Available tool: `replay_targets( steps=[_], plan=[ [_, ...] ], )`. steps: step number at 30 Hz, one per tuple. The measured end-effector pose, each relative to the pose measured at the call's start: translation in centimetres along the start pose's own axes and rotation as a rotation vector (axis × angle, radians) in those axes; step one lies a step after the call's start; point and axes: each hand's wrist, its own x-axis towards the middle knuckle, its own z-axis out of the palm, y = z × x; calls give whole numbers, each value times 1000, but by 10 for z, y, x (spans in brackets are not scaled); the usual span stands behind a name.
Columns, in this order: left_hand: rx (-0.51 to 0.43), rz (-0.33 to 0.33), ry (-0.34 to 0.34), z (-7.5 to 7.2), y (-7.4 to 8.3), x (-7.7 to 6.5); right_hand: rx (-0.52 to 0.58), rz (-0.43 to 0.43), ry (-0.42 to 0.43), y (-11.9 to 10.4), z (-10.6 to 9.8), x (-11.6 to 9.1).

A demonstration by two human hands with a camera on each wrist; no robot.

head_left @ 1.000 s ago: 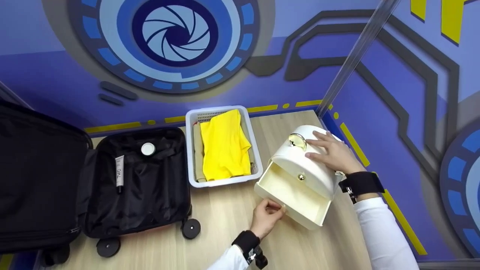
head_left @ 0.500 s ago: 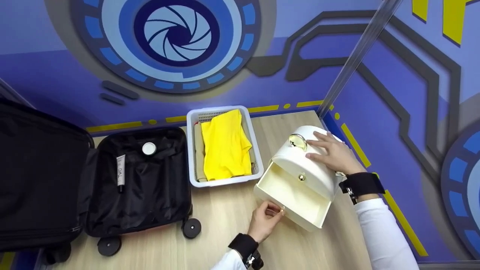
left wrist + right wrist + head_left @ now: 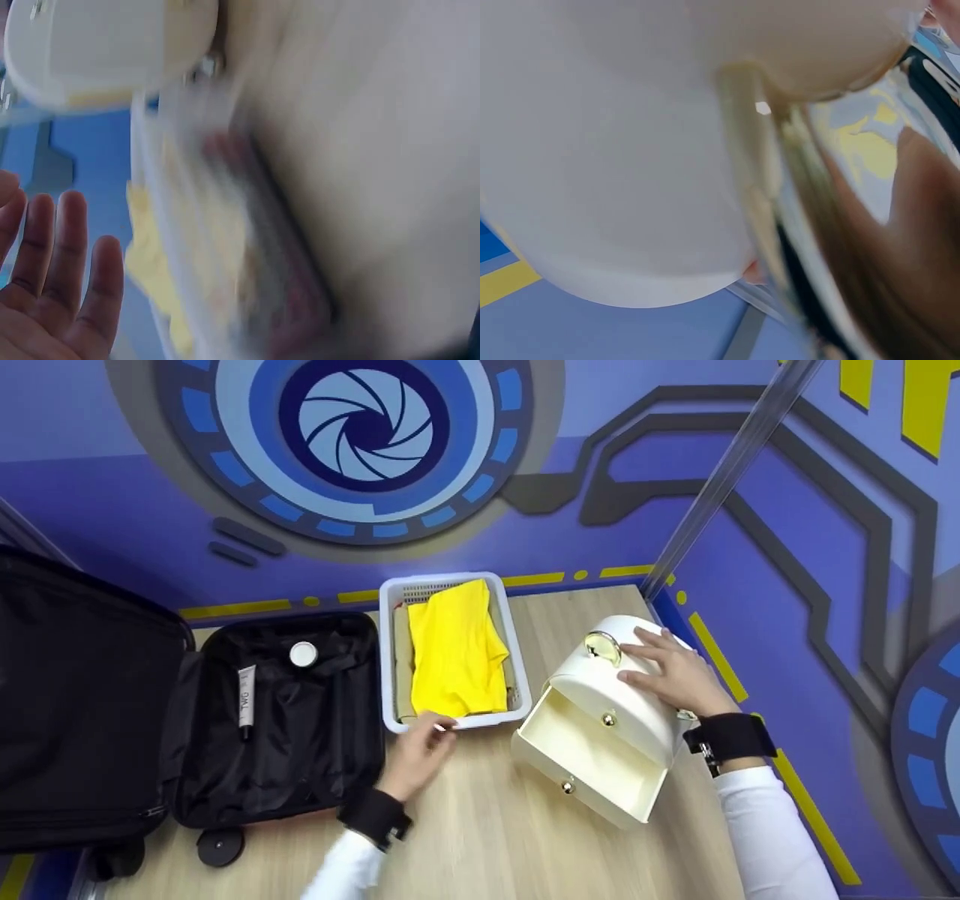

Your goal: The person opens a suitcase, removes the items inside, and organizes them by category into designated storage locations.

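My left hand (image 3: pixel 420 756) hovers at the front rim of the pale basket (image 3: pixel 388 675), fingers loosely bent. The left wrist view, blurred, shows that hand's fingers (image 3: pixel 67 255) relaxed, with nothing in them. My right hand (image 3: pixel 675 671) rests spread on the domed top of a white storage box (image 3: pixel 581 669), beside its gold ring (image 3: pixel 603 648). The box's lower drawer (image 3: pixel 592 750) is pulled out, with nothing in it, and its gold knob (image 3: pixel 568 787) is uncovered. In the right wrist view the white box wall (image 3: pixel 622 165) fills much of the picture.
Folded yellow cloth (image 3: pixel 457 652) lies in the basket over beige fabric. To the left stands an opened black suitcase (image 3: pixel 307 757) holding a labelled tube (image 3: pixel 247 697) and a small round white-topped container (image 3: pixel 303 654). Printed blue walls (image 3: pixel 525 540) bound the wooden table (image 3: pixel 480 825).
My left hand has let go of the drawer's knob and moved left and up to the basket's front rim. The right hand stays on the box; the drawer stays out.
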Motion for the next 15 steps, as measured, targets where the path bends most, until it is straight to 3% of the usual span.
replay_targets(
  steps=[3,7,11,15],
  plan=[
    [127,-18,63,-42,-16,17,1,5,0,-1,2,0],
    [254,-109,86,-81,-40,45,6,17,3,0,2,-3],
    [350,-250,129,-109,-73,68,7,6,10,-1,2,-2],
    [439,-387,143,-128,-107,77,11,-2,15,-2,1,-1]
  ],
)
